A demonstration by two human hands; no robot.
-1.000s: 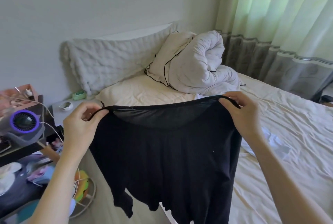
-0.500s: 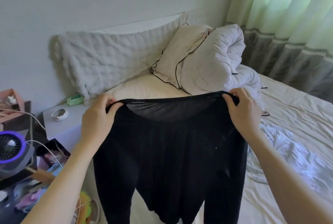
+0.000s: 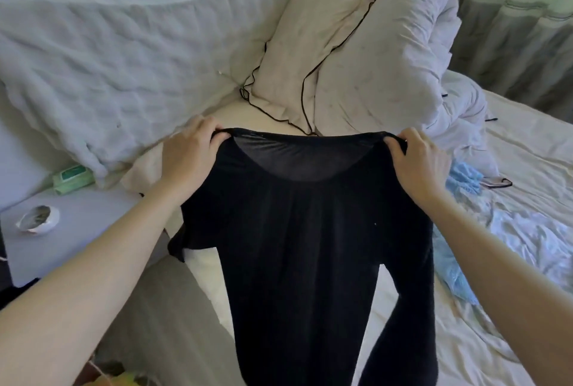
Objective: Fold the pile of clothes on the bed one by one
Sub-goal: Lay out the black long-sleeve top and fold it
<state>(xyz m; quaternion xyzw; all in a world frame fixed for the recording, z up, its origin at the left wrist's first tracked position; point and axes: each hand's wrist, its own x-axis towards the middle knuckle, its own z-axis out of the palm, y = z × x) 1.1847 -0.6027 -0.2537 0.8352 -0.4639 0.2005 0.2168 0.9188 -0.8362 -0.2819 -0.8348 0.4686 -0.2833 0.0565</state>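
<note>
Mid-spread: left hand and right hand pinch, fingers curled, the shoulders of the black top hanging over the bed; next, probably, lay it flat.

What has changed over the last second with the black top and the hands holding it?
The black top has been carried from beside the bed to over the mattress, nearer the pillows, and hangs lower in view; the camera has tilted down, so the fan and desk are out of frame. Unchanged: the left hand and right hand still pinch the neckline's two ends, spread wide. Nothing was let go.
</note>
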